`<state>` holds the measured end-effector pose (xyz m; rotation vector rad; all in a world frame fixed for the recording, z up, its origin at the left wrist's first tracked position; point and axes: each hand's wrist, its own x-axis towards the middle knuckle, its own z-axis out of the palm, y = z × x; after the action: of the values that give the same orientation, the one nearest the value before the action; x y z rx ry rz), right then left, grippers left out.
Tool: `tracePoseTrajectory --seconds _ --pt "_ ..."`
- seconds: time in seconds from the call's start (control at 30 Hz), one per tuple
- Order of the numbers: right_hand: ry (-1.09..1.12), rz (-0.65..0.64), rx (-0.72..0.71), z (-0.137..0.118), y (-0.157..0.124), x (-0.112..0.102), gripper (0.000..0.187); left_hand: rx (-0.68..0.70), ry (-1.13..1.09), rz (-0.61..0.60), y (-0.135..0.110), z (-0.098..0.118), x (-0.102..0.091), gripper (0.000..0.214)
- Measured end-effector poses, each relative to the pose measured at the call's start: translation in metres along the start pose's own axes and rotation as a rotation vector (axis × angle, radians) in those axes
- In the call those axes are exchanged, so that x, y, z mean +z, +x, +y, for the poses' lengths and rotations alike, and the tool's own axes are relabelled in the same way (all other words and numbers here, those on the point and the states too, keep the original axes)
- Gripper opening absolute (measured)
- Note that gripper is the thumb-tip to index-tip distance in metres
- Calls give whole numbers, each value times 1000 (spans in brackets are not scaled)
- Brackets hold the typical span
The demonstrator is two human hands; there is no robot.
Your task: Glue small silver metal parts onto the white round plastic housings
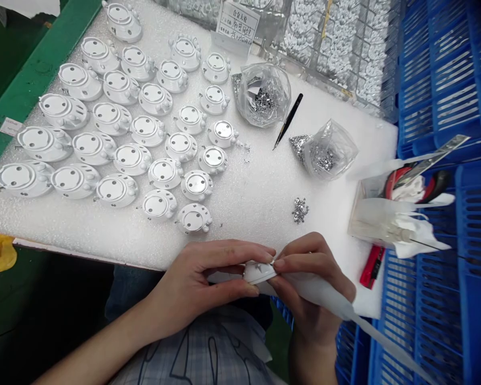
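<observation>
My left hand [200, 283] grips a small white oval piece [260, 272] by its edges, just over the near edge of the white foam board [256, 214]. My right hand [308, 289] holds a white tapered squeeze bag [316, 291], its narrow tip pressed against the piece. Its fingertips touch the piece too. Several white oval pieces [156, 203] with round recesses lie in rows on the board, some with silver centres. A small heap of silver rhinestones [300, 210] sits to the far side of my right hand.
Black tweezers [288, 120] and two clear bags of silver rhinestones [262, 95] lie on the foam. A clear box [369, 214] holds red-handled pliers and white tissue at the right. Blue plastic crates [436, 96] stand along the right side, and a green bench edge [36, 69] runs at the left.
</observation>
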<state>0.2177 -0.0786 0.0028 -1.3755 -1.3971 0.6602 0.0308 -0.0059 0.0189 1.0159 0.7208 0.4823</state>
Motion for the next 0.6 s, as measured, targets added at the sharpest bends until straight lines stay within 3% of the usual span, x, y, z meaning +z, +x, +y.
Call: tracePoseTrajectory --seconds 0.4,0.6 --pt "14 -10 16 -2 2 0 22 -50 -25 31 1 1 1 28" --pt "436 116 221 -5 4 -4 25 -53 -81 60 1 1 2 27"
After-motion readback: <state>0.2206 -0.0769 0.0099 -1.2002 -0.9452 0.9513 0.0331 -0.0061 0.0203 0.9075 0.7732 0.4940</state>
